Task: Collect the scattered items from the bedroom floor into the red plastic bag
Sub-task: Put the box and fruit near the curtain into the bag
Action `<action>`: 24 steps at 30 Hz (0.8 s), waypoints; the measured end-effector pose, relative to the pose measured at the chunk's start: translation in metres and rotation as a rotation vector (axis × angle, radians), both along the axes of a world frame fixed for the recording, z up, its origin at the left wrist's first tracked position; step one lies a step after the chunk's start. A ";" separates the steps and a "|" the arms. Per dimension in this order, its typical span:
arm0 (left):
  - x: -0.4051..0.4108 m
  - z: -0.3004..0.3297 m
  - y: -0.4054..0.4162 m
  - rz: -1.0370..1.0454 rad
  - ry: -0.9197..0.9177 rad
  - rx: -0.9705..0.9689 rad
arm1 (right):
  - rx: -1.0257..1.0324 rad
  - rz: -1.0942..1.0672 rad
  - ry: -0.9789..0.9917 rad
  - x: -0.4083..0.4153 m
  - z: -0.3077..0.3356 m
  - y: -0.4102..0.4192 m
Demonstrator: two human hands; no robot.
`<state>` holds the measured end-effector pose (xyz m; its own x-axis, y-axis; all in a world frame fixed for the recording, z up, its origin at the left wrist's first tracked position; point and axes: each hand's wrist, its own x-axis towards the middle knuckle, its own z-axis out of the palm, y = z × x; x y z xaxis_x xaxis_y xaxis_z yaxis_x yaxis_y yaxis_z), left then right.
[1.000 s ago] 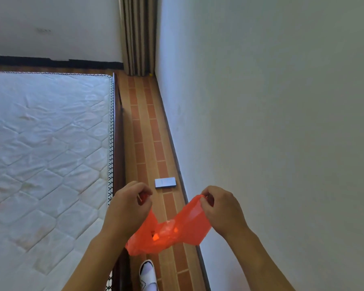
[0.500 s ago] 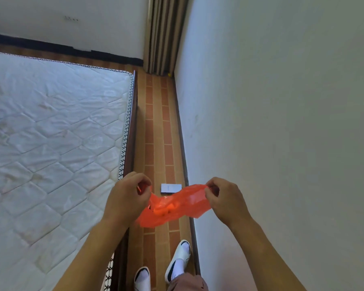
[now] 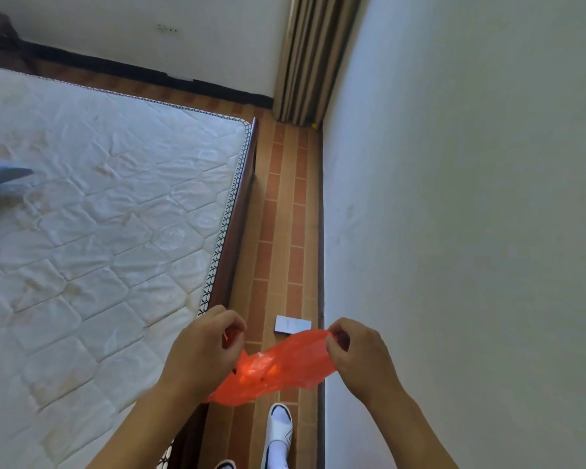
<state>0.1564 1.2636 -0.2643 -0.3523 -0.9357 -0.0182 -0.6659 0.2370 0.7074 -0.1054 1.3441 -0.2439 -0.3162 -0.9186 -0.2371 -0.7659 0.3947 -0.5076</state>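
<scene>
A crumpled red plastic bag point(image 3: 278, 367) is stretched between my two hands at waist height over the floor strip. My left hand point(image 3: 205, 346) grips its left edge with curled fingers. My right hand point(image 3: 359, 353) pinches its right edge between thumb and fingers. Just beyond the bag, a small pale blue flat box point(image 3: 291, 324) lies on the brick-patterned floor point(image 3: 285, 214) close to the wall; the bag covers its near corner.
A bare quilted mattress point(image 3: 99, 214) on a dark wooden frame point(image 3: 234, 238) fills the left. A white wall point(image 3: 454, 198) closes the right, leaving a narrow floor strip. Striped curtains point(image 3: 308, 59) hang at the far end. My white slippers point(image 3: 278, 431) stand below.
The view has swung further left and up, so more mattress shows. My hands have kept the bag stretched between them. The box now sits nearer the bag's top edge.
</scene>
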 end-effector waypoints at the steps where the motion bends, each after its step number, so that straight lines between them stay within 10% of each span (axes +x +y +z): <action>1: -0.003 -0.009 -0.006 0.002 -0.015 0.005 | 0.008 0.009 -0.022 -0.005 -0.012 -0.008; 24: -0.076 -0.295 -0.056 0.028 -0.063 0.094 | 0.126 -0.040 -0.198 -0.064 -0.333 -0.051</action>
<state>0.0807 1.2076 -0.5592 -0.3212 -0.9384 -0.1273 -0.7153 0.1523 0.6821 -0.1697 1.2936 -0.5773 -0.2878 -0.8656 -0.4098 -0.6390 0.4923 -0.5910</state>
